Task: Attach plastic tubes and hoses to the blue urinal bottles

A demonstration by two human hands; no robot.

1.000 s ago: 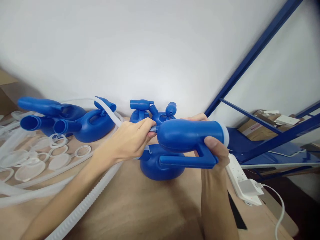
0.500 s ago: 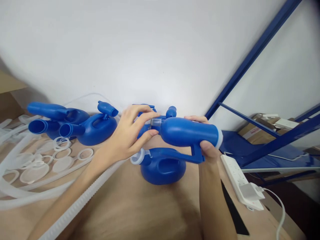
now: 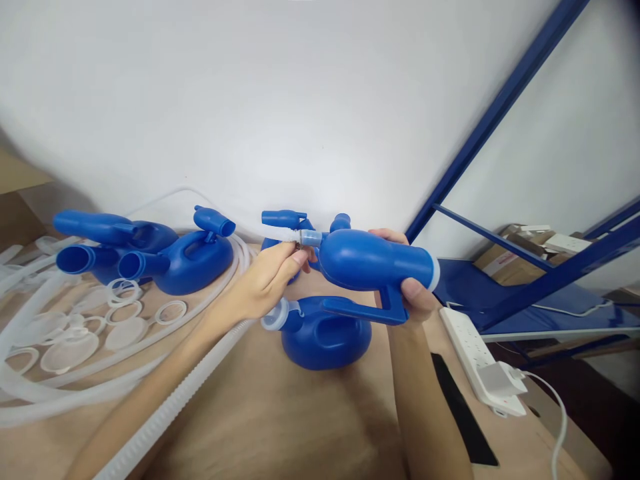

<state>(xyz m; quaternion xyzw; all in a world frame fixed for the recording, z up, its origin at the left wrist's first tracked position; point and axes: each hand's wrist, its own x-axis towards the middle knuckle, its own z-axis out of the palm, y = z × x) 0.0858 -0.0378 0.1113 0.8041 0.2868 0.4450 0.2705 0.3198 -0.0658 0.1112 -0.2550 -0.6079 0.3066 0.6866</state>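
My right hand [image 3: 417,297] grips a blue plastic bottle part [image 3: 373,261] by its wide, white-rimmed end and handle, holding it above the table. From its narrow left end a clear sleeve [image 3: 312,238] joins a white tube [image 3: 277,231]. The fingers of my left hand [image 3: 273,277] are closed around a thin metal ring or clamp [image 3: 300,240] where tube and sleeve meet; some fingertips are hidden behind it. Below, a blue jug [image 3: 327,343] with a translucent cap [image 3: 275,315] sits upright on the table, its spout pointing left.
More blue jugs [image 3: 195,267] stand at the left and back, against the wall. Translucent rings and discs [image 3: 70,350] and coiled white tubes lie left. A ribbed hose [image 3: 170,407] runs beside my left forearm. A power strip [image 3: 473,353] and blue metal shelf [image 3: 510,300] are right.
My left hand has turned and its fingers have closed at the joint, uncovering the white tube and clear sleeve. The held blue part has shifted slightly left.
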